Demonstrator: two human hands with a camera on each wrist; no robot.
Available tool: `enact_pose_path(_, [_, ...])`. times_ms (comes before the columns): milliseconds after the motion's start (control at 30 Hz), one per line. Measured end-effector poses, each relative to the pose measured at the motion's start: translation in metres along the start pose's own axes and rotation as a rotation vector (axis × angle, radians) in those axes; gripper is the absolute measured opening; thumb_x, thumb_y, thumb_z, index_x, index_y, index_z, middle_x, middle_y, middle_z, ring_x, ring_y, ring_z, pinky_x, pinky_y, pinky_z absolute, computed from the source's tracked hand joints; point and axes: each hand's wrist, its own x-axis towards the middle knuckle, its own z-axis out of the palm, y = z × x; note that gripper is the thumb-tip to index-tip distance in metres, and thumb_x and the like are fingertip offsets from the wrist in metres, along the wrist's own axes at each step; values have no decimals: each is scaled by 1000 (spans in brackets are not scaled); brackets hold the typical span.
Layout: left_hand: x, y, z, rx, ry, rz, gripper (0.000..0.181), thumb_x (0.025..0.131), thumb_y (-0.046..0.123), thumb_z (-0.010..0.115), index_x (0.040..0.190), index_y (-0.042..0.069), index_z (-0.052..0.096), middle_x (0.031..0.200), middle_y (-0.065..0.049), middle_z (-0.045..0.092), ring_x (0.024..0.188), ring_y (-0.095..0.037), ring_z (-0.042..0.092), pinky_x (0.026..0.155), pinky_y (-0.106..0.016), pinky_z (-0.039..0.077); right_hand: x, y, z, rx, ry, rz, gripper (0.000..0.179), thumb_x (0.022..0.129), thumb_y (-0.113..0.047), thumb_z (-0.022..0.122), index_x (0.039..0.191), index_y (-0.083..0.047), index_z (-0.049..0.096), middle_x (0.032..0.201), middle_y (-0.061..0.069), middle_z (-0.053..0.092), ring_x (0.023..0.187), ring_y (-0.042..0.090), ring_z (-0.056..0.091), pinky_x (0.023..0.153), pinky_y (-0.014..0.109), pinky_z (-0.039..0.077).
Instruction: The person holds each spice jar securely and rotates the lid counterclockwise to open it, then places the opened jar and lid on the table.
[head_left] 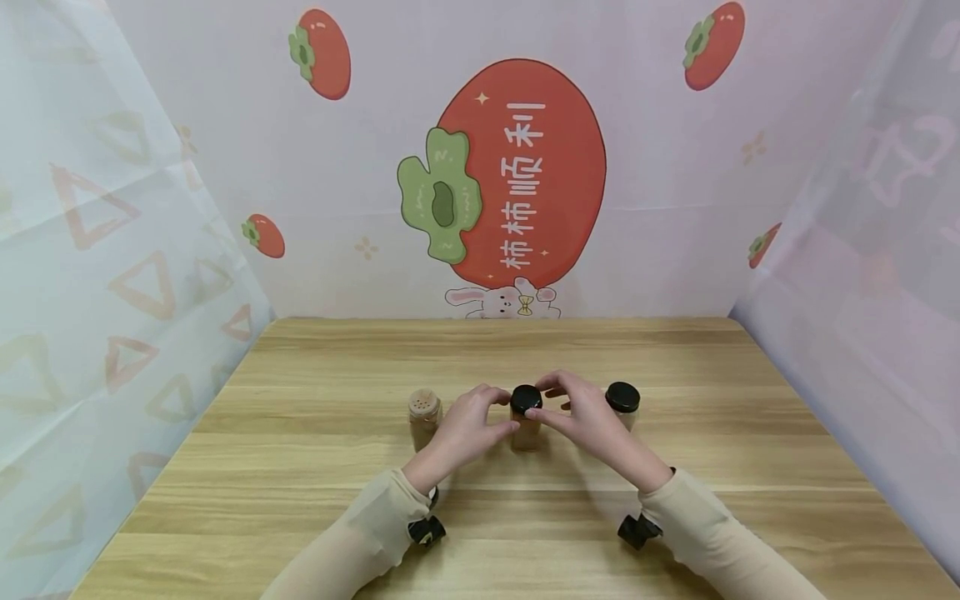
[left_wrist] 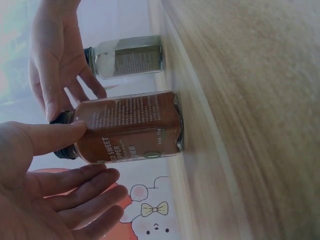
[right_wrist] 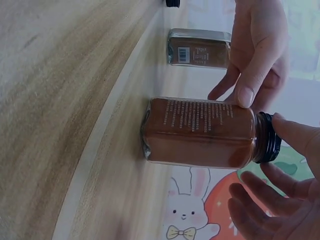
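Note:
A square glass spice jar of red-brown powder (left_wrist: 130, 125), labelled sweet pepper, stands upright in the middle of the table. Its black lid (right_wrist: 270, 137) is on. My left hand (head_left: 471, 423) holds the jar by its upper part from the left, thumb on the near side, fingers loosely bent. From the right, my right hand (head_left: 588, 415) pinches the lid between thumb and index finger; its other fingers are spread behind. Beside my left wrist stands a second jar (head_left: 424, 408) with a bare, holed shaker top. A third jar (left_wrist: 132, 57), black-capped, stands behind my right hand.
The wooden table (head_left: 337, 358) runs back to a wall sheet printed with persimmons and a rabbit (right_wrist: 185, 210). Black wrist cameras (head_left: 427, 531) hang below both sleeves. A small black object (right_wrist: 172, 3) is cut off at the right wrist view's top edge.

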Motion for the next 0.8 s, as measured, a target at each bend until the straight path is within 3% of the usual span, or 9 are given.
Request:
enact_pose_path(433, [0, 0, 0, -7, -4, 1, 40, 85, 26, 70, 118, 5, 63, 117, -11, 64, 109, -26, 60, 93, -41, 49, 1, 0, -2, 5, -11, -19, 36, 83, -25, 74, 113, -8, 61, 110, 8, 66, 103, 31, 64, 77, 38, 57])
enact_pose_path(800, [0, -1, 0, 3, -9, 1, 40, 85, 26, 70, 118, 5, 63, 117, -10, 64, 109, -26, 60, 93, -42, 49, 2, 2, -5, -24, -63, -108, 36, 87, -21, 70, 119, -7, 61, 115, 8, 62, 105, 31, 63, 76, 36, 57])
